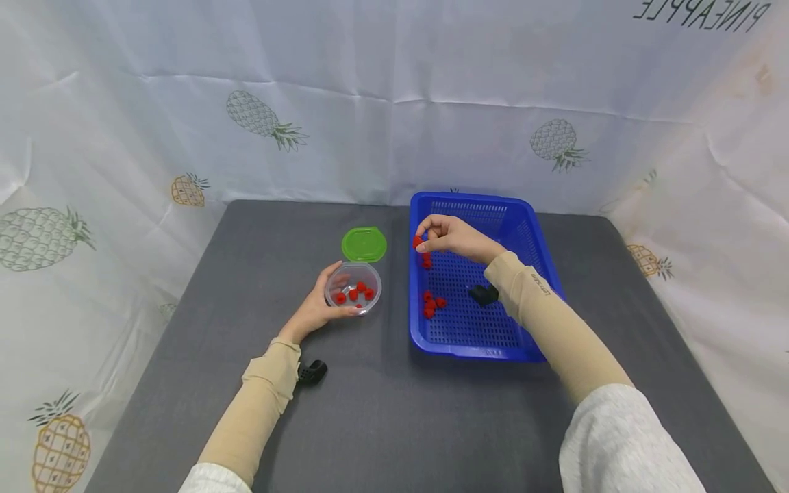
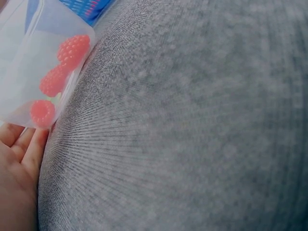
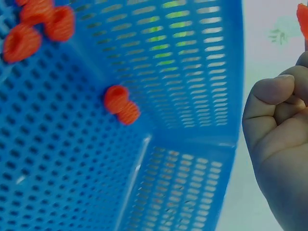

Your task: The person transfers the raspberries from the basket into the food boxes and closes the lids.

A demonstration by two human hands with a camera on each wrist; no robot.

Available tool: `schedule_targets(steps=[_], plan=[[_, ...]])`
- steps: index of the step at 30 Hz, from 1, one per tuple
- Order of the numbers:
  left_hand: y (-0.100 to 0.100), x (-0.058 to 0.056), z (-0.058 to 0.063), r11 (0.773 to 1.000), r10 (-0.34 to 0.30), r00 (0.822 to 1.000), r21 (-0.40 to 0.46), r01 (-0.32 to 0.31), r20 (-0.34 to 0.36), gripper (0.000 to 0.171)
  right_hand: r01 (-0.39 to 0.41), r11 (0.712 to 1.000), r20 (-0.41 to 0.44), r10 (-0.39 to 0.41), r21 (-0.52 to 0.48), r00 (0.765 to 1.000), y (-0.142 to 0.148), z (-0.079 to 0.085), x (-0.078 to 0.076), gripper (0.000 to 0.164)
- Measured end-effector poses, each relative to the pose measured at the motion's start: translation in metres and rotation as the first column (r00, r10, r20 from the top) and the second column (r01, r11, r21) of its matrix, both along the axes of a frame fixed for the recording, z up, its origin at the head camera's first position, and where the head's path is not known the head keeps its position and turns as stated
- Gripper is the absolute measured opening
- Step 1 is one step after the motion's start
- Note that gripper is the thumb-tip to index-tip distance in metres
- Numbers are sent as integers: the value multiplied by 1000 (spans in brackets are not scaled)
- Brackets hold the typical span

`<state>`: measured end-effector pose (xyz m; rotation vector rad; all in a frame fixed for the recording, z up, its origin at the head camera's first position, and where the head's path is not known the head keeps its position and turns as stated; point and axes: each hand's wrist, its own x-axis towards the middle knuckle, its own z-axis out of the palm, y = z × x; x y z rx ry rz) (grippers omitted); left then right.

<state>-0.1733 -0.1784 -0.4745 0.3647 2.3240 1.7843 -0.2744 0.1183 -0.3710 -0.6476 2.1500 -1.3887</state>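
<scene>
My left hand (image 1: 316, 308) grips a clear round plastic tub (image 1: 336, 281), thumb at the near side and fingers around the far side. Several raspberries (image 1: 353, 294) lie at the bottom of the tub; three show through its wall in the left wrist view. Between thumb and fingertips, my right hand (image 1: 456, 236) pinches a raspberry (image 1: 418, 242) over the left rim of a blue basket (image 1: 477, 352). More raspberries (image 1: 429, 305) lie on the basket floor along its left side, in two groups, also visible in the right wrist view.
A green lid (image 1: 364, 244) lies flat on the grey table (image 1: 370, 424), just behind the tub. Black wrist cameras show below the left wrist and the right wrist. White pineapple-print cloth (image 1: 394, 150) hangs behind the table and at both sides.
</scene>
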Motion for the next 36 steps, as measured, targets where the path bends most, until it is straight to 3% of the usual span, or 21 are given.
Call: schedule_targets(steps=[9,18,22,36], plan=[[4,0,1,1000,8,1000,1,-8,2,93,-69,997,-6,69,-30,998,-34,14,-2,35],[4,1,0,1000,14,1000,-1,-14,0,94,-118,993,4,119,-26,993,-63,32,7,28],[3,1,0,1000,15,1000,-8,-15,0,94,-135,990,1,135,-46,991,-73,21,-2,31],[3,1,3,1000,11,1000,2,-11,8,94,-212,976,17,213,-39,977,-103,9,-4,29]])
